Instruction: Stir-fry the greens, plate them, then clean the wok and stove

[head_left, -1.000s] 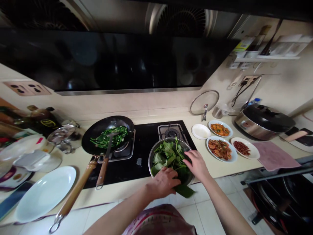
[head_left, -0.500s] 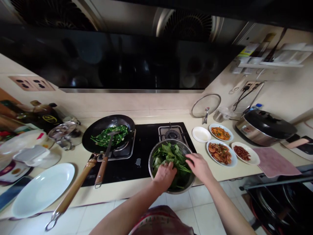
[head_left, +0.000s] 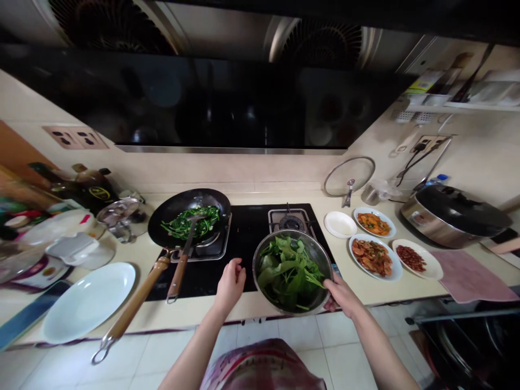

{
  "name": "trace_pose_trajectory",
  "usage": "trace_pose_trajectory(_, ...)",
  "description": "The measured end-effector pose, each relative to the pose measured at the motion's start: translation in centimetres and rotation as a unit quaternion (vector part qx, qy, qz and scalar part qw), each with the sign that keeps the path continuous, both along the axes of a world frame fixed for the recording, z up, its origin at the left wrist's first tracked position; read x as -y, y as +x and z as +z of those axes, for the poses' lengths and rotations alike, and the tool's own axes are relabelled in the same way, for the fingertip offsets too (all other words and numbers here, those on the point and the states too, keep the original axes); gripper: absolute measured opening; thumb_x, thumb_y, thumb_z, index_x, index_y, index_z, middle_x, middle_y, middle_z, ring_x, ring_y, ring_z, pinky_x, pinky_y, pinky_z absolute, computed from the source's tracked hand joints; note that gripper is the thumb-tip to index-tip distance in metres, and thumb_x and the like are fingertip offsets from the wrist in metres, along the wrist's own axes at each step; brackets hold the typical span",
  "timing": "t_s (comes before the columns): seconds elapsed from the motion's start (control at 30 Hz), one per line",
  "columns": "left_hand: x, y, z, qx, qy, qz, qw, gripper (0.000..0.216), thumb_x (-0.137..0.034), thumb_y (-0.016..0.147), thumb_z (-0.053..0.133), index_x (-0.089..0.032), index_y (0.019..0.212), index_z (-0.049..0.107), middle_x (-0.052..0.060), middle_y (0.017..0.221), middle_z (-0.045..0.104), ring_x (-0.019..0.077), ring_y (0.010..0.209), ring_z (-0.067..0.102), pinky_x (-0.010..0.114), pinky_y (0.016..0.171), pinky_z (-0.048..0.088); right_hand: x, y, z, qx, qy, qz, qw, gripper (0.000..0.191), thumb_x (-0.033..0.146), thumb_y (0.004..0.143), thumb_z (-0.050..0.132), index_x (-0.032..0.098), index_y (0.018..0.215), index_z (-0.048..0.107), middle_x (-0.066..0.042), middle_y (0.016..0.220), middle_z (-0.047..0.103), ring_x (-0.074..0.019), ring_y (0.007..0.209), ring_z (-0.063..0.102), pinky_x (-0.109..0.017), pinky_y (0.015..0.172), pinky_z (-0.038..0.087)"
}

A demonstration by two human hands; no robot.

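A metal bowl (head_left: 259, 292) full of raw leafy greens (head_left: 289, 268) is over the front edge of the counter, slightly tilted. My right hand (head_left: 342, 295) grips its right rim, thumb at the inside and fingers beneath. To the left of the bowl, apart from it, my left hand (head_left: 231, 284) hovers over the stove's front edge, fingers loosely curled and nothing visible in them. A black wok (head_left: 158, 216) on the left burner contains cooked greens (head_left: 195, 223). Resting in it is a spatula (head_left: 184, 260) with a wooden handle, left of my left hand.
The wok's long wooden handle (head_left: 140, 295) juts past the counter edge, beside a large oval plate (head_left: 89, 303). At the right are plates of sliced food (head_left: 371, 257) and peanuts (head_left: 411, 258), a small white dish (head_left: 340, 224), a glass lid (head_left: 350, 176) and a big lidded pot (head_left: 450, 216).
My left hand has come out of the greens and moved left, away from the bowl. My right hand has gone from the leaves to the bowl's right rim. The view has shifted slightly left.
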State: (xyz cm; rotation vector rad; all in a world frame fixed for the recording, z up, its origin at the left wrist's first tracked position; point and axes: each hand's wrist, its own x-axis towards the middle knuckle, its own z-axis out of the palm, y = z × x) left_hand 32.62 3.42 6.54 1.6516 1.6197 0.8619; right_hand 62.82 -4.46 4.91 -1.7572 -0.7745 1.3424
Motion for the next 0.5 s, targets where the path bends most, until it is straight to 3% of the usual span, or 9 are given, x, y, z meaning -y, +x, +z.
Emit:
trace_pose_trajectory(0.1, -0.3, 0.3, -3.5, 0.042, -0.098, -0.008, 0.994, 0.027, -0.031, 0.082, 0.052, -0.015, 0.105, 0.052, 0.001, 0.073, 0.057, 0.0177, 0.068, 0.059, 0.032, 0.066, 0.050, 0.7, 1.2, 1.0, -0.020, 0.022, -0.054, 0.998, 0.019, 0.028, 0.067, 0.050, 0.021, 0.085, 0.048, 0.006, 0.038, 0.052, -0.0150, 0.034, 0.053, -0.019, 0.031, 0.032)
trace_pose_trajectory(0.2, 0.2, 2.2, -5.6, 0.107, -0.185, -0.038, 0.976, 0.030, -0.041, 0.087, 0.048, -0.016, 0.104, 0.051, -0.002, 0.069, 0.056, 0.0127, 0.053, 0.057, 0.025, 0.050, 0.046, 1.4, 2.9, 3.2, -0.012, 0.071, -0.112, 0.991, 0.019, 0.033, 0.062, 0.056, 0.023, 0.073, 0.044, 0.005, 0.037, 0.052, -0.0145, 0.034, 0.052, -0.020, 0.031, 0.033)
trace_pose_trajectory(0.33, 0.4, 4.7, -6.5, 0.171, -0.261, -0.047, 0.949, 0.046, -0.037, 0.083, 0.057, -0.017, 0.121, 0.040, -0.002, 0.072, 0.058, 0.0104, 0.044, 0.055, 0.025, 0.045, 0.049, 2.2, 4.0, 5.7, 0.016, 0.111, -0.165, 0.980, 0.028, 0.037, 0.057, 0.062, 0.023, 0.075, 0.046, 0.005, 0.040, 0.055, -0.0154, 0.035, 0.053, -0.022, 0.033, 0.036)
trace_pose_trajectory(0.5, 1.7, 5.3, -6.2, 0.252, -0.286, -0.031, 0.924, 0.055, -0.023, 0.083, 0.047, -0.022, 0.136, 0.029, 0.003, 0.088, 0.065, 0.0154, 0.059, 0.065, 0.033, 0.056, 0.058, 4.4, 1.5, 4.5, 0.037, 0.087, -0.165, 0.982, 0.033, 0.040, 0.057, 0.062, 0.023, 0.083, 0.051, 0.006, 0.043, 0.054, -0.0170, 0.036, 0.052, -0.026, 0.034, 0.038)
